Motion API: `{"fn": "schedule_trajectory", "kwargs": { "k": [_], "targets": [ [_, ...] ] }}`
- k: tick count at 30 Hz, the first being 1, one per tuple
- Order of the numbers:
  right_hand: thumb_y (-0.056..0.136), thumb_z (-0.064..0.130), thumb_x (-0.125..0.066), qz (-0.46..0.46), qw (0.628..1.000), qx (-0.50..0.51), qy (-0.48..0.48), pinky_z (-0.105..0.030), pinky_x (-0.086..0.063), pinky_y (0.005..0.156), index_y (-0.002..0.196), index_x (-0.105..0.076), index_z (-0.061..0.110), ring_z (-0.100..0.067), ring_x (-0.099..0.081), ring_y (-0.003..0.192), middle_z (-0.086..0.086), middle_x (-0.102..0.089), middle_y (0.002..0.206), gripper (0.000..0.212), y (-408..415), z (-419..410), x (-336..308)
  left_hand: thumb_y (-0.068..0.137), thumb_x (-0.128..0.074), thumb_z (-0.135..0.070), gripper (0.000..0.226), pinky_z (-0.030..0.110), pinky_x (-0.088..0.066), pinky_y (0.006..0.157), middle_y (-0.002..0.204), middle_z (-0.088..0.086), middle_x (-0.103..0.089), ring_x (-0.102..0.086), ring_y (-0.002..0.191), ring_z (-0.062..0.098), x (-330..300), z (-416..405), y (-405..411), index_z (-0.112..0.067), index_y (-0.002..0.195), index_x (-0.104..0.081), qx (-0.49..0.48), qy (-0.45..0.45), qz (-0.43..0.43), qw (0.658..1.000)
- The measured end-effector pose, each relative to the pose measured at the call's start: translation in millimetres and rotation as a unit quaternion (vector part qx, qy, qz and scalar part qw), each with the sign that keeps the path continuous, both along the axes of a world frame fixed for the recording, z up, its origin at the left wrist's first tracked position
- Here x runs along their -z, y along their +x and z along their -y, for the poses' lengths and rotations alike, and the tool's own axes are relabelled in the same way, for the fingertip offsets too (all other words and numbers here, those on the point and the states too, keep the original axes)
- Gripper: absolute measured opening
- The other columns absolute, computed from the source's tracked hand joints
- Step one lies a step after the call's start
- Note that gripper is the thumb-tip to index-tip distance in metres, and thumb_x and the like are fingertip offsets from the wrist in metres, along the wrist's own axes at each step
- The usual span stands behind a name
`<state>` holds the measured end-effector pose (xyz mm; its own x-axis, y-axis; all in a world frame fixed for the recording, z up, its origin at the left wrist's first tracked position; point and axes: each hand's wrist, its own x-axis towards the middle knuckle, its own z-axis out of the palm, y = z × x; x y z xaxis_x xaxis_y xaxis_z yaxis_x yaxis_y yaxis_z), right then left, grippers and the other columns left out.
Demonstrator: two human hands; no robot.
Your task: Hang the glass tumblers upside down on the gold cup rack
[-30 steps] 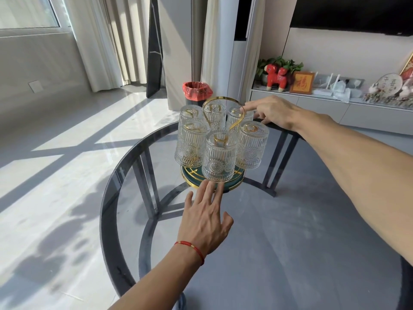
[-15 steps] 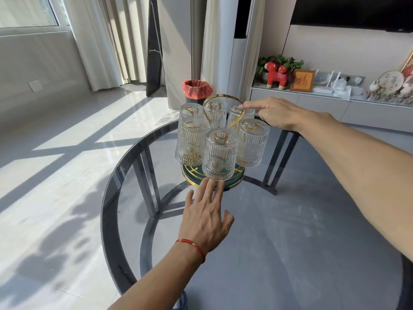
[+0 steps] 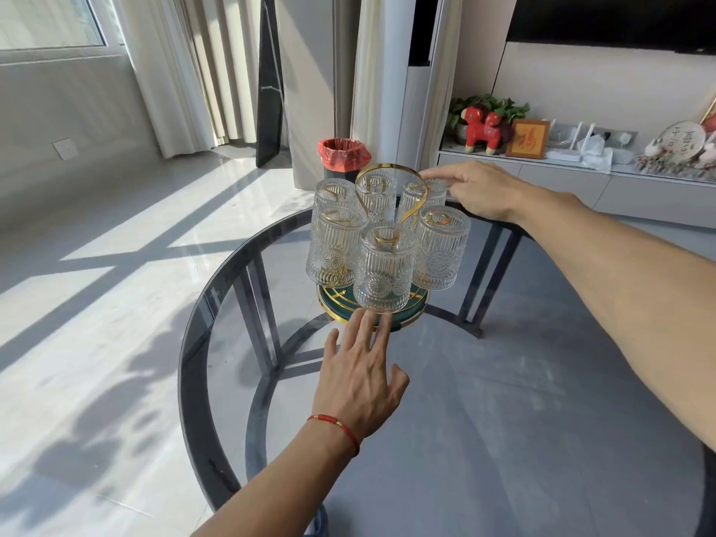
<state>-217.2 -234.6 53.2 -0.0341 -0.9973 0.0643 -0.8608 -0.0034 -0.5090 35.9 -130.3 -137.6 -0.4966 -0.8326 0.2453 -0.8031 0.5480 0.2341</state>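
Note:
The gold cup rack (image 3: 391, 176), with a looped handle and a green, gold-rimmed base (image 3: 333, 306), stands on the far half of the round glass table (image 3: 503, 401). Several ribbed glass tumblers hang upside down on it; the nearest tumbler (image 3: 381, 271) faces me. My left hand (image 3: 358, 372) lies flat on the table, its fingertips at the base's front edge under that tumbler. My right hand (image 3: 478, 191) reaches over the back right tumbler (image 3: 422, 195), its fingertips touching the top of that glass. Neither hand grips anything.
The table has a dark rim and dark metal legs seen through the glass. Behind it stands a black bin with a red liner (image 3: 343, 157). A low white cabinet (image 3: 581, 180) with a red horse figure and ornaments runs along the right wall.
My right hand has shifted slightly left onto the back right tumbler. My left hand stays flat at the rack's base. The tumblers have not moved.

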Motion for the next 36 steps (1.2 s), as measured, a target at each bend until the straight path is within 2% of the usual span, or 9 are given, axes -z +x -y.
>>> {"fn": "schedule_trajectory", "kwargs": {
  "k": [4,8,11,14,16,20,23,26,36],
  "targets": [
    [0.089,-0.017,-0.032,0.059,0.998,-0.004,-0.018,-0.037,-0.026,0.125,0.155,-0.045,0.016,-0.014,-0.04,0.15,0.0,-0.055,0.155,0.076,11,7,-9,0.092,-0.034,-0.049,0.076,0.055,-0.027,0.122,0.165,0.005,-0.027,-0.015,0.155,0.024,-1,-1,1,-0.018,0.161,-0.022,0.002,-0.005,-0.008,1.0],
    [0.083,-0.024,-0.03,0.078,0.997,-0.004,-0.016,-0.04,-0.032,0.117,0.148,-0.052,0.014,-0.02,-0.043,0.147,-0.004,-0.067,0.141,0.079,23,11,-19,0.093,-0.033,-0.05,0.076,0.054,-0.025,0.123,0.166,0.005,-0.026,-0.014,0.156,0.025,-2,-1,1,-0.018,0.161,-0.022,0.002,-0.002,-0.002,1.0],
    [0.09,-0.007,-0.039,0.134,0.991,-0.026,-0.009,-0.039,-0.04,0.109,0.133,-0.063,0.012,-0.003,-0.066,0.116,-0.01,-0.076,0.122,0.053,37,16,-26,0.093,-0.035,-0.049,0.075,0.053,-0.025,0.123,0.165,0.005,-0.027,-0.015,0.156,0.024,-3,-1,1,-0.018,0.161,-0.023,0.003,-0.003,-0.001,1.0],
    [0.099,0.024,-0.038,0.187,0.981,-0.047,0.015,-0.048,-0.033,0.116,0.13,-0.066,0.012,-0.02,-0.067,0.119,-0.008,-0.08,0.111,0.043,46,25,-29,0.092,-0.036,-0.049,0.076,0.053,-0.024,0.124,0.165,0.004,-0.028,-0.015,0.155,0.024,-4,-2,1,-0.018,0.16,-0.024,0.001,-0.002,-0.007,1.0],
    [0.102,0.041,-0.031,0.168,0.983,-0.061,0.043,-0.046,-0.03,0.115,0.135,-0.063,0.013,-0.021,-0.063,0.123,-0.008,-0.077,0.12,0.054,51,31,-28,0.092,-0.035,-0.049,0.076,0.054,-0.024,0.124,0.165,0.005,-0.027,-0.014,0.156,0.025,-4,-1,1,-0.019,0.161,-0.023,0.002,0.001,-0.004,1.0],
    [0.107,0.05,-0.013,0.127,0.985,-0.09,0.079,-0.038,-0.021,0.11,0.149,-0.051,0.008,0.006,-0.055,0.109,-0.01,-0.062,0.146,0.07,61,38,-25,0.094,-0.035,-0.05,0.076,0.055,-0.021,0.125,0.168,0.006,-0.023,-0.011,0.157,0.026,-3,0,1,-0.02,0.162,-0.019,0.001,0.007,0.002,1.0],
    [0.107,0.055,-0.005,0.1,0.987,-0.086,0.096,-0.041,-0.022,0.118,0.149,-0.053,0.007,-0.007,-0.054,0.122,-0.01,-0.058,0.15,0.079,61,43,-28,0.094,-0.035,-0.05,0.075,0.055,-0.023,0.124,0.167,0.007,-0.025,-0.013,0.157,0.026,-2,0,1,-0.018,0.161,-0.022,0.0,0.003,0.003,1.0],
    [0.104,0.063,-0.001,0.045,0.991,-0.065,0.109,-0.041,-0.021,0.108,0.138,-0.067,0.013,-0.02,-0.047,0.136,-0.01,-0.054,0.153,0.09,64,46,-34,0.094,-0.035,-0.05,0.076,0.055,-0.02,0.126,0.169,0.007,-0.023,-0.011,0.157,0.027,-1,0,0,-0.019,0.162,-0.02,-0.002,0.007,0.002,1.0],
    [0.106,0.059,-0.003,0.021,0.992,-0.03,0.124,-0.042,-0.026,0.112,0.131,-0.071,0.009,-0.028,-0.047,0.133,-0.017,-0.054,0.15,0.088,78,59,-42,0.094,-0.037,-0.048,0.075,0.055,-0.025,0.123,0.166,0.006,-0.026,-0.014,0.157,0.026,-3,-2,1,-0.018,0.161,-0.021,0.0,0.001,-0.001,1.0]
  ]
}}
